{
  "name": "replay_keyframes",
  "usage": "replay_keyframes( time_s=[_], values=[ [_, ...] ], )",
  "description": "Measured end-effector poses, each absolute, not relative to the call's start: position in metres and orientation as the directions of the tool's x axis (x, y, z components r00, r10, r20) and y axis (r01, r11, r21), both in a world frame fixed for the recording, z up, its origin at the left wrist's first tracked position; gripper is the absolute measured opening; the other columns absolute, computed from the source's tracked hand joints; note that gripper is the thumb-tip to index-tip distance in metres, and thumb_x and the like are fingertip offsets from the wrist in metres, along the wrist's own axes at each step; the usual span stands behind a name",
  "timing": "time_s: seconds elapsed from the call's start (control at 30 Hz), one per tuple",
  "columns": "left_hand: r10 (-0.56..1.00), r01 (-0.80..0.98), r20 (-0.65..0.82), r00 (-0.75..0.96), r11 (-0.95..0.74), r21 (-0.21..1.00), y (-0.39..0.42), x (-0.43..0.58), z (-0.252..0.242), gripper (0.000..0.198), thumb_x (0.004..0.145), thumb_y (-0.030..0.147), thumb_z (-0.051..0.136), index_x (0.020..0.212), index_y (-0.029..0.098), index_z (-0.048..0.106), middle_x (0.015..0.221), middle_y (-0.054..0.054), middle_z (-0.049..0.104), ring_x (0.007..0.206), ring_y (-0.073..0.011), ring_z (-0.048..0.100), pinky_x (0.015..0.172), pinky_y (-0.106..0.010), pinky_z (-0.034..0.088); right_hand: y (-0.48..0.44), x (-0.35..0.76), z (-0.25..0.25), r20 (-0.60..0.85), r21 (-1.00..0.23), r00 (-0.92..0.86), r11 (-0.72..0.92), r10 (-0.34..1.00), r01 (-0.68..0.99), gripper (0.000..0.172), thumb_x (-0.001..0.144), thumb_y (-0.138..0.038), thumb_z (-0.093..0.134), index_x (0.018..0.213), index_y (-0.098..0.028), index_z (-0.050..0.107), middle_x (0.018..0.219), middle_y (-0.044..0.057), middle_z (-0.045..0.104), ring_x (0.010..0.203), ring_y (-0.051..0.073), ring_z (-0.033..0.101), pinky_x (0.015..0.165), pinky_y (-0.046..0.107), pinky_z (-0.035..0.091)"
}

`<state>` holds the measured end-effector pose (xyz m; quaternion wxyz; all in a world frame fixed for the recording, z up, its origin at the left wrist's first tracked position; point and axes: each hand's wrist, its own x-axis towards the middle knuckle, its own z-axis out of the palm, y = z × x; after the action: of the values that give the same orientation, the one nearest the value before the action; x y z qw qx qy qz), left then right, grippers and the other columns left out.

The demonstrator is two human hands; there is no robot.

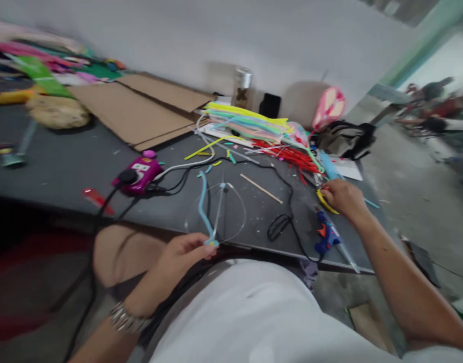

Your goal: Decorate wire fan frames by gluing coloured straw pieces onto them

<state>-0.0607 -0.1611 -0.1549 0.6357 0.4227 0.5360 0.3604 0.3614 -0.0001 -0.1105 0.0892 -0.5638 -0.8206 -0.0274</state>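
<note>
- The left hand (178, 262) was raised near the table's front edge, its fingers (195, 247) pressed together and clamped on the lower end of a thin wire frame (235, 214).
- The frame was a fine, pale, rounded loop crossed by a straight rod, and a fuzzy blue pipe cleaner (201, 201) curved along one side.
- The right hand (343, 197) was over the far side of the table (65, 171), its curled fingers (330, 190) closed on a curved yellow strip (323, 201).
- A blue hot glue gun (326, 233) lay just below the right hand.
- A thin wooden stick (261, 188) and a looping black cable (279, 227) lay on the matte dark table between the hands.
- Beyond them lay a stack of bright pipe cleaners (246, 123) and folded corrugated cardboard (136, 111).
</note>
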Motion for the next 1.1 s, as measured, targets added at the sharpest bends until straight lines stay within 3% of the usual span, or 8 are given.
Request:
replay_keyframes(
  time_s=[0.13, 0.2, 0.3, 0.47, 0.63, 0.83, 0.97, 1.1],
  values=[
    [0.898, -0.097, -0.391, 0.2, 0.416, 0.904, -0.164, -0.057, -0.154, 0.033, 0.076, 0.048, 0.08, 0.076, 0.016, 0.072, 0.078, -0.004, 0.07, 0.074, -0.0154, 0.059, 0.069, -0.025, 0.044, -0.019, 0.246, -0.108, 0.261, -0.269, -0.624, 0.676, 0.737, 0.686, 0.023, 0.099, -0.036, 0.057, 0.11, -0.022, 0.072, 0.106, 0.009, 0.073, 0.096, 0.019, 0.067, 0.085, 0.032, 0.054],
    [0.895, -0.114, -0.398, 0.2, 0.424, 0.898, -0.165, -0.057, -0.156, 0.031, 0.078, 0.045, 0.079, 0.079, 0.015, 0.071, 0.08, -0.004, 0.07, 0.074, -0.0145, 0.058, 0.069, -0.024, 0.043, -0.031, 0.19, -0.107, 0.307, -0.355, -0.826, 0.862, 0.473, 0.361, 0.021, 0.099, -0.022, 0.054, 0.11, -0.02, 0.072, 0.107, 0.01, 0.071, 0.096, 0.019, 0.066, 0.082, 0.03, 0.052],
    [0.896, -0.125, -0.388, 0.215, 0.42, 0.899, -0.167, -0.06, -0.158, 0.03, 0.08, 0.043, 0.079, 0.08, 0.015, 0.071, 0.078, -0.003, 0.069, 0.072, -0.0128, 0.056, 0.066, -0.024, 0.041, -0.038, 0.132, -0.109, 0.305, -0.304, -0.908, 0.933, 0.288, 0.193, 0.025, 0.095, -0.011, 0.052, 0.108, -0.018, 0.072, 0.105, 0.01, 0.069, 0.092, 0.018, 0.062, 0.075, 0.028, 0.046],
    [0.899, -0.145, -0.38, 0.216, 0.415, 0.898, -0.167, -0.062, -0.154, 0.029, 0.079, 0.041, 0.079, 0.079, 0.014, 0.07, 0.077, -0.002, 0.067, 0.071, -0.0122, 0.055, 0.067, -0.024, 0.041, -0.031, 0.099, -0.111, 0.133, -0.14, -0.971, 0.973, 0.2, 0.181, 0.032, 0.088, -0.003, 0.052, 0.104, -0.019, 0.074, 0.112, 0.011, 0.065, 0.093, 0.021, 0.056, 0.075, 0.031, 0.038],
    [0.902, -0.174, -0.38, 0.205, 0.416, 0.893, -0.168, -0.062, -0.149, 0.025, 0.079, 0.038, 0.08, 0.077, 0.015, 0.07, 0.075, -0.002, 0.067, 0.07, -0.0123, 0.055, 0.068, -0.024, 0.042, -0.025, 0.087, -0.102, 0.0, -0.033, -0.996, 0.996, 0.089, 0.088, 0.021, 0.092, -0.009, 0.055, 0.084, -0.017, 0.073, 0.108, 0.012, 0.065, 0.089, 0.022, 0.055, 0.071, 0.033, 0.035],
    [0.92, -0.191, -0.347, 0.183, 0.379, 0.906, -0.169, -0.065, -0.144, 0.023, 0.081, 0.038, 0.078, 0.077, 0.016, 0.073, 0.077, -0.003, 0.069, 0.072, -0.0141, 0.058, 0.07, -0.025, 0.045, -0.034, 0.125, -0.063, 0.34, -0.018, -0.93, 0.99, 0.14, 0.142, 0.026, 0.099, -0.012, 0.044, 0.089, -0.021, 0.066, 0.096, 0.008, 0.069, 0.1, 0.024, 0.059, 0.093, 0.043, 0.042],
    [0.942, -0.263, -0.289, 0.168, 0.325, 0.908, -0.162, -0.068, -0.136, 0.024, 0.079, 0.039, 0.08, 0.078, 0.016, 0.074, 0.075, -0.004, 0.07, 0.072, -0.0147, 0.06, 0.072, -0.026, 0.046, -0.06, 0.157, -0.068, 0.507, -0.283, -0.81, 0.944, 0.296, 0.167, 0.02, 0.097, -0.011, 0.049, 0.107, -0.02, 0.064, 0.095, 0.008, 0.067, 0.085, 0.018, 0.062, 0.072, 0.03, 0.05],
    [0.962, -0.315, -0.245, 0.125, 0.272, 0.909, -0.149, -0.066, -0.117, 0.023, 0.078, 0.038, 0.08, 0.077, 0.016, 0.075, 0.073, -0.003, 0.068, 0.07, -0.0137, 0.058, 0.069, -0.026, 0.045, -0.065, 0.164, -0.103, 0.607, -0.366, -0.693, 0.911, 0.388, 0.189, 0.016, 0.097, -0.022, 0.063, 0.113, -0.021, 0.066, 0.105, 0.01, 0.067, 0.088, 0.016, 0.066, 0.071, 0.027, 0.054]
  ],
)
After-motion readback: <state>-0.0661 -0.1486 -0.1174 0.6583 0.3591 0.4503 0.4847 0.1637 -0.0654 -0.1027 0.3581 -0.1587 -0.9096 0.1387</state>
